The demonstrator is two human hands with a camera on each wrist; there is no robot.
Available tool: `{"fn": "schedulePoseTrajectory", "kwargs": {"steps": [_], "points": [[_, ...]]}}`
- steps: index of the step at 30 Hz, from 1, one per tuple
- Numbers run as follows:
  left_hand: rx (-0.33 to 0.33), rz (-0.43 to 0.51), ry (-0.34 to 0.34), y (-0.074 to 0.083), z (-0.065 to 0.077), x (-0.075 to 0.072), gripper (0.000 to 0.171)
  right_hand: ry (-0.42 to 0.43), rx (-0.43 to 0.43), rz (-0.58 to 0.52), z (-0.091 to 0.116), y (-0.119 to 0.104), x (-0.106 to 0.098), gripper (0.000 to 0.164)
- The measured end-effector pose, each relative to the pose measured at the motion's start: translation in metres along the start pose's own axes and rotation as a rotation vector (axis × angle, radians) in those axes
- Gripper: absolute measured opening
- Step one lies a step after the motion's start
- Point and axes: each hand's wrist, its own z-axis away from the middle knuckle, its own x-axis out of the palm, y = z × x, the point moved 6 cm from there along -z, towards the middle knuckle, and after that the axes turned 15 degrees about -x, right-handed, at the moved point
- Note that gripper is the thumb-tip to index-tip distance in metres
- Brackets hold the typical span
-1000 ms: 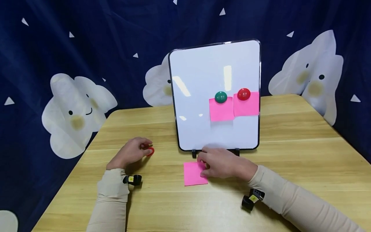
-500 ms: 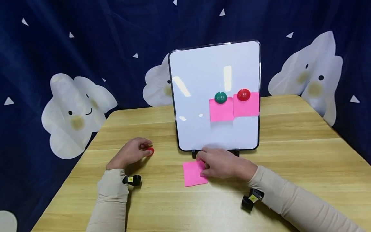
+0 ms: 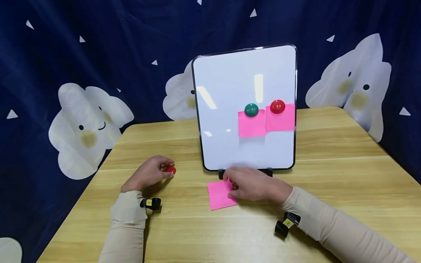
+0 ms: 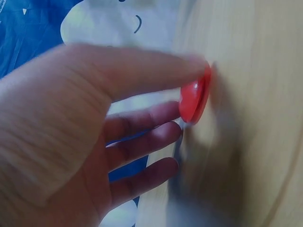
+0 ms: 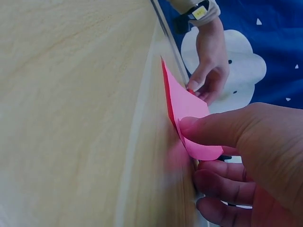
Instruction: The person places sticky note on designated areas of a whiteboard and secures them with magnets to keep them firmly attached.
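Note:
Over the left part of the table, my left hand (image 3: 152,171) holds a round red magnet (image 3: 170,170) between thumb and fingers. In the left wrist view the domed magnet (image 4: 193,97) stands on edge under the thumb, with the other fingers spread below. My right hand (image 3: 251,184) pinches the right side of a pink sticky note (image 3: 220,195) in front of the whiteboard (image 3: 223,149). The right wrist view shows the thumb on the bent note (image 5: 187,101), its far corner raised.
Two pink notes hang on the whiteboard, the left note (image 3: 252,126) under a green magnet (image 3: 251,110) and the right note (image 3: 281,122) under a red one (image 3: 277,106). Black feet (image 3: 221,174) hold the board up on the wooden table (image 3: 184,233). A dark blue curtain (image 3: 131,33) hangs behind.
The red magnet has turned in my left fingers, so more of its red face shows. The note in my right hand has tilted slightly. Both arms have stayed nearly still.

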Motion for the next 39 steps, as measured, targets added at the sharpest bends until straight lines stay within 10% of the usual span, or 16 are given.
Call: {"fn": "schedulePoseTrajectory", "kwargs": {"steps": [39], "points": [[-0.015,-0.072,0.022,-0.0003,0.0007,0.0008,0.041,0.067,-0.019,-0.006,-0.0001,-0.0002,-0.0005,0.023]]}}
